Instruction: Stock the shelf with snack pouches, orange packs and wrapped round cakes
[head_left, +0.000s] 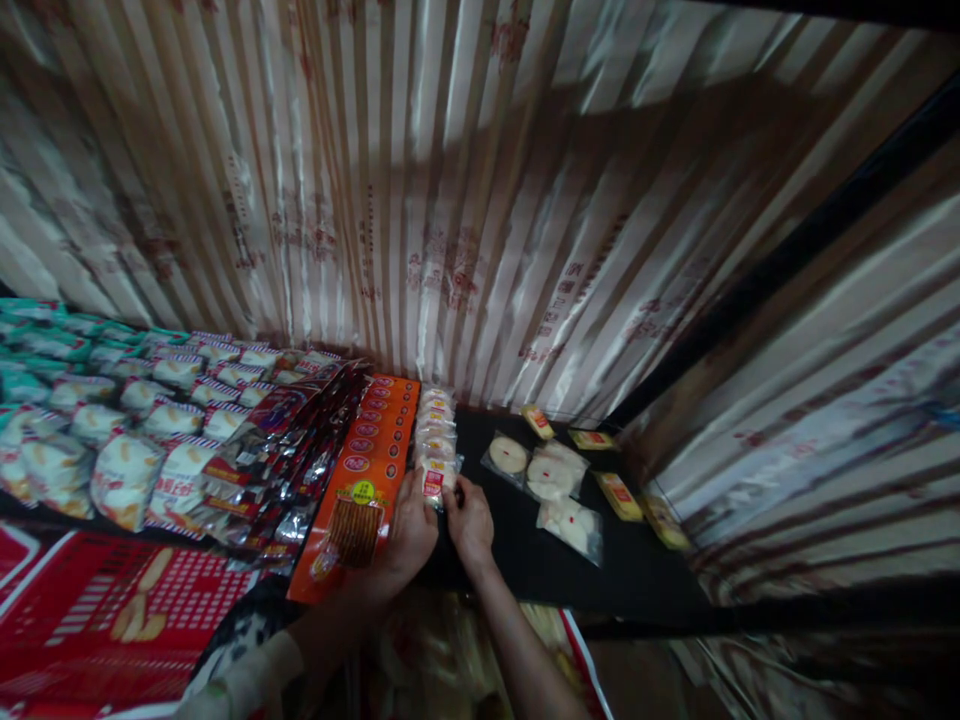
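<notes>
Both my hands meet at the near end of a row of clear snack packets with red and yellow labels, laid on a black shelf. My left hand curls round the nearest packet from the left. My right hand pinches the same packet from the right, fingers closed on its edge. An orange snack packet with a picture of brown sticks lies right beside my left hand.
Dark foil packets and white, red-striped bags fill the shelf to the left. Clear packets of round white cakes and small yellow packets lie to the right. A striped plastic sheet hangs behind. A red printed carton sits at lower left.
</notes>
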